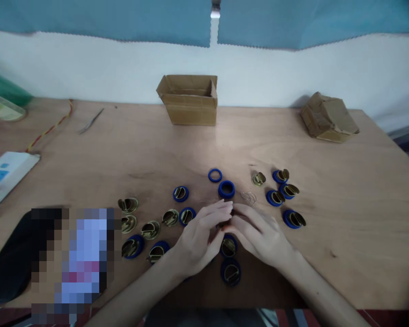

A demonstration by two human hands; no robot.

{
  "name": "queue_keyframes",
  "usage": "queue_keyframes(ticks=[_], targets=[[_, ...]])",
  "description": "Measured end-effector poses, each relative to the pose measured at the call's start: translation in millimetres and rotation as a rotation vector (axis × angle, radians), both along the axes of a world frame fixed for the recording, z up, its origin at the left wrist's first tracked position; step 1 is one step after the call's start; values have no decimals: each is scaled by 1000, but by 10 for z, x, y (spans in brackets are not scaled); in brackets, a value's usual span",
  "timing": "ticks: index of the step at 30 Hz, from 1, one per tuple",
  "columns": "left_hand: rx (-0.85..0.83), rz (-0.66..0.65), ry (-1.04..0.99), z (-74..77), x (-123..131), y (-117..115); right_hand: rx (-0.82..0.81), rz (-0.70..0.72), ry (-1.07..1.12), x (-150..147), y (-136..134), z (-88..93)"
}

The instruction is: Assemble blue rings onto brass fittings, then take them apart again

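Note:
My left hand [202,234] and my right hand [262,234] meet fingertip to fingertip above the middle of the table. Between their bent fingers is a small dark piece, mostly hidden, whose kind I cannot make out. Just beyond the fingers lie a thick blue ring [226,195], a thinner blue ring [210,175] and some fine wire loops [248,197]. Several round brass-coloured pieces with hinged flaps [150,230] lie to the left. Others, seated in blue rings [275,198], sit at the right, and more [230,272] lie beneath the hands.
An open cardboard box [192,113] stands at the back, and a crumpled one [329,120] at the back right. Tweezers [92,121] lie at the back left. A white power strip [15,170], a twisted cord [49,130] and a black object [17,259] are along the left side.

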State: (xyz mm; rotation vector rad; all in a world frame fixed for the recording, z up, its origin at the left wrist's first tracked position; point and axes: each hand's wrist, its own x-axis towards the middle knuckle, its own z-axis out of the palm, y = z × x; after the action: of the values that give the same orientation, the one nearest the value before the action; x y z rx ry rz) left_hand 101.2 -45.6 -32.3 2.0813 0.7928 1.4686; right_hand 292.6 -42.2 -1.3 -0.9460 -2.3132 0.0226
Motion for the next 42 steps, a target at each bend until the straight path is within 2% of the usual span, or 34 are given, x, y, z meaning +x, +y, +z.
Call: queue_keyframes(ticks=[4,10,18,24,32,38,42], targets=[[-70,17,-29,35,6,8,-167,-10,190,-24,-9,-33],[-84,4,-30,37,-2,5,-259,-13,318,-50,-52,-77],[-104,-47,-49,-6,-67,-14,-146,22,175,-136,-91,-139],[-144,-40,-7,-22,-70,-24,-228,-12,228,-165,-109,-159],[1,-24,69,34,-7,31,-202,-103,310,-182,-131,-146],[-38,15,117,25,-16,23,-240,-120,299,-197,-140,-119],[-120,72,118,17,-19,4,-329,-118,349,-182,-144,-76]])
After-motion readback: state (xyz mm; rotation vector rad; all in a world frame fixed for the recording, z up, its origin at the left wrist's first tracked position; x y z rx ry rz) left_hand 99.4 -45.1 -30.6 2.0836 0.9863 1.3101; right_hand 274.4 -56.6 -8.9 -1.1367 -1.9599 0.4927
